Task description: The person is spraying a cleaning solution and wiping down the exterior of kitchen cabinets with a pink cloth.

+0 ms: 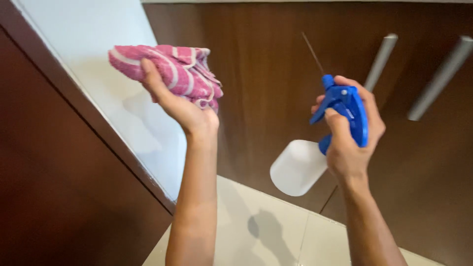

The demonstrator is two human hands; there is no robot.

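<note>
My left hand (180,106) is raised and grips a bunched pink cloth with white stripes (170,69), held up against a pale wall panel (98,74). My right hand (352,133) holds a spray bottle by its blue trigger head (347,111), fingers wrapped round the trigger. The bottle's white body (298,167) hangs down and to the left of that hand. The nozzle points toward the dark brown wooden cabinet front (261,83).
Two grey metal bar handles (382,59) (441,76) run slantwise on the cabinet doors at upper right. A dark brown frame edge (84,128) borders the pale panel on the left. A light tiled floor (266,231) lies below, with shadows of the arm and bottle.
</note>
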